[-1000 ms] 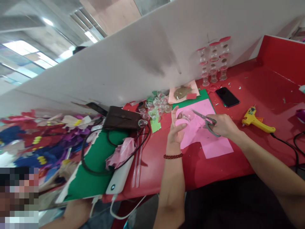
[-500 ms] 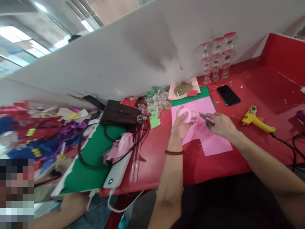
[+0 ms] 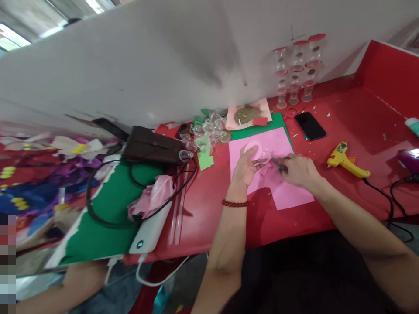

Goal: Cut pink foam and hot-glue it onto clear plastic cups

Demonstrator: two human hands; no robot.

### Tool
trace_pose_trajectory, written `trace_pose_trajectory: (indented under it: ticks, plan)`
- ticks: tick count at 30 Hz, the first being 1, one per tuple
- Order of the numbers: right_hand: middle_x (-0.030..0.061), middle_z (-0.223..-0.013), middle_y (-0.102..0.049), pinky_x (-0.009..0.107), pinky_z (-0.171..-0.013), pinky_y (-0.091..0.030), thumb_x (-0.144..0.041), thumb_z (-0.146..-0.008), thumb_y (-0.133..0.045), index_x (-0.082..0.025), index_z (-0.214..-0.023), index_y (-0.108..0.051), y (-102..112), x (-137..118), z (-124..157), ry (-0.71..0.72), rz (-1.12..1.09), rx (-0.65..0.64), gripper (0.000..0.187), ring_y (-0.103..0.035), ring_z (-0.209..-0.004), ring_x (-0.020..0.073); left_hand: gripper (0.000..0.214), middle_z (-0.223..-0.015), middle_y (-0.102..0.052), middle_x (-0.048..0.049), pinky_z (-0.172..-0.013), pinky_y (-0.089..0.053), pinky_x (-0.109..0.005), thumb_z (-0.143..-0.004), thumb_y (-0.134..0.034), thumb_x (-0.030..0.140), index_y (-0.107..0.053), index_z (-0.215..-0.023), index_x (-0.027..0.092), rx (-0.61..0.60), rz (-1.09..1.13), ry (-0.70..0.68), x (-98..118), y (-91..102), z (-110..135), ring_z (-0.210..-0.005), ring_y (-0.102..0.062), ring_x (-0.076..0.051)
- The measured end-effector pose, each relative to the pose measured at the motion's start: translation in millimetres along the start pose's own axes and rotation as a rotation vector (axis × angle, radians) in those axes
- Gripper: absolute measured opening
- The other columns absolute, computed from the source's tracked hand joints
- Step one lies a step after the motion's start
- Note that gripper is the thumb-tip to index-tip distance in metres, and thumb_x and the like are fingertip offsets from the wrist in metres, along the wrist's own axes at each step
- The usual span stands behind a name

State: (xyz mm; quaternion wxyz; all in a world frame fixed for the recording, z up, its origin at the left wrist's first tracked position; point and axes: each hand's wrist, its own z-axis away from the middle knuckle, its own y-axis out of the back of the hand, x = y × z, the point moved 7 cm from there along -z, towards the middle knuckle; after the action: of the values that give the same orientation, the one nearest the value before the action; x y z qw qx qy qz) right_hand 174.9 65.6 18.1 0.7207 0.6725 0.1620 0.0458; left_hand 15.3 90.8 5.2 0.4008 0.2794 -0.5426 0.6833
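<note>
My left hand [image 3: 244, 168] is closed around a small clear plastic cup [image 3: 264, 155], which is tilted on its side. A round pink paper piece [image 3: 257, 147] covers the cup's end on the thumb side. In my right hand [image 3: 300, 171] is a pair of scissors [image 3: 280, 165] with dark grips, its blades pointing left at the cup and at a pink scrap [image 3: 266, 169] hanging by it. Fingers hide part of the scissors, so how far the blades are apart is unclear. Beneath both hands lies a cut pink paper sheet [image 3: 291, 198].
Clear cups [image 3: 209, 130] are heaped at the back. Stacked cup columns [image 3: 294, 76] stand by the wall. A phone [image 3: 310, 125] and a yellow glue gun [image 3: 348, 163] lie right. A brown case [image 3: 153, 146], black cable and white power bank [image 3: 152, 231] lie left, near another person's arm [image 3: 83, 279].
The camera view has shifted slightly, moving the table contents left and up in the picture. Both hands keep their holds; the scissors now sit a little lower beside the cup and scrap.
</note>
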Motion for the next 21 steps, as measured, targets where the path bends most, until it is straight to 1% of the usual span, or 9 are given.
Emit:
trace_pose_trajectory:
  ticks: [3, 7, 9, 11, 12, 14, 16, 19, 21]
  plan:
    - [0.0141, -0.111, -0.069, 0.035, -0.072, -0.049, -0.027, -0.092, -0.047, -0.025, -0.132, -0.069, 0.0, 0.4, 0.7, 0.001, 0.007, 0.015, 0.045, -0.067, -0.101, 0.0308, 0.052, -0.089, -0.067, -0.0016, -0.08, -0.057, -0.036, -0.07, -0.082, 0.042, -0.056, -0.111, 0.022, 0.021, -0.03, 0.052, -3.1, -0.1, 0.3, -0.072, -0.068, -0.015]
    - [0.0167, -0.111, -0.065, 0.04, -0.071, -0.054, -0.037, -0.094, -0.05, -0.019, -0.118, -0.076, 2.0, 1.4, 0.4, 0.004, -0.08, 0.099, 0.04, -0.067, -0.096, 0.0326, 0.06, -0.081, -0.064, -0.0003, -0.072, -0.055, -0.033, -0.069, -0.082, 0.048, -0.055, -0.116, 0.022, 0.088, -0.122, 0.079, -4.7, 6.7, -2.1, -0.065, -0.066, -0.016]
    - [0.0165, -0.117, -0.062, 0.041, -0.075, -0.057, -0.038, -0.092, -0.055, -0.019, -0.13, -0.07, 8.1, 1.4, 0.2, 0.045, -0.229, 0.225, 0.045, -0.067, -0.096, 0.0304, 0.064, -0.079, -0.064, 0.0, -0.068, -0.054, -0.033, -0.07, -0.081, 0.051, -0.055, -0.121, 0.022, 0.094, -0.175, 0.098, -7.5, 7.7, -2.6, -0.061, -0.064, -0.015]
    - [0.0159, -0.128, -0.057, 0.041, -0.082, -0.059, -0.036, -0.089, -0.061, -0.021, -0.148, -0.054, 15.0, 1.0, 0.9, 0.138, -0.437, 0.366, 0.061, -0.066, -0.099, 0.027, 0.068, -0.081, -0.065, -0.001, -0.066, -0.052, -0.032, -0.071, -0.08, 0.051, -0.054, -0.127, 0.022, 0.066, -0.234, 0.128, -13.2, 4.8, -1.6, -0.06, -0.061, -0.015]
    - [0.0156, -0.134, -0.054, 0.042, -0.085, -0.06, -0.037, -0.088, -0.064, -0.023, -0.152, -0.047, 17.3, 0.5, 1.3, 0.197, -0.535, 0.42, 0.068, -0.065, -0.103, 0.0261, 0.069, -0.084, -0.066, -0.0017, -0.065, -0.051, -0.032, -0.072, -0.08, 0.05, -0.053, -0.13, 0.023, 0.044, -0.267, 0.139, -16.8, 2.3, -0.6, -0.06, -0.06, -0.014]
    - [0.0141, -0.141, -0.05, 0.043, -0.09, -0.06, -0.039, -0.086, -0.069, -0.029, -0.154, -0.042, 18.2, -1.6, 1.4, 0.312, -0.663, 0.475, 0.074, -0.061, -0.116, 0.0276, 0.072, -0.09, -0.068, -0.0032, -0.063, -0.049, -0.031, -0.075, -0.079, 0.051, -0.051, -0.135, 0.024, 0.003, -0.335, 0.148, -24.0, -3.3, 1.9, -0.06, -0.059, -0.014]
    - [0.0122, -0.141, -0.054, 0.045, -0.093, -0.06, -0.035, -0.086, -0.069, -0.032, -0.152, -0.046, 15.4, -3.6, -0.3, 0.376, -0.711, 0.483, 0.07, -0.058, -0.124, 0.0291, 0.073, -0.095, -0.069, -0.0046, -0.062, -0.047, -0.031, -0.077, -0.078, 0.054, -0.05, -0.138, 0.025, -0.031, -0.377, 0.144, -30.2, -8.3, 4.2, -0.061, -0.059, -0.014]
    - [0.0104, -0.128, -0.065, 0.047, -0.095, -0.059, -0.022, -0.087, -0.064, -0.029, -0.143, -0.057, 11.0, -2.0, -4.1, 0.359, -0.731, 0.488, 0.057, -0.065, -0.115, 0.0279, 0.069, -0.093, -0.069, -0.0056, -0.063, -0.049, -0.032, -0.078, -0.075, 0.061, -0.055, -0.133, 0.024, -0.096, -0.361, 0.149, -35.6, -14.8, 6.0, -0.064, -0.061, -0.016]
    - [0.0096, -0.124, -0.069, 0.047, -0.096, -0.058, -0.02, -0.086, -0.065, -0.027, -0.137, -0.062, 11.1, 0.6, -5.1, 0.329, -0.748, 0.501, 0.051, -0.067, -0.111, 0.0278, 0.065, -0.093, -0.069, -0.0067, -0.065, -0.052, -0.033, -0.077, -0.072, 0.066, -0.06, -0.124, 0.022, -0.142, -0.299, 0.151, -34.8, -18.3, 6.1, -0.068, -0.063, -0.017]
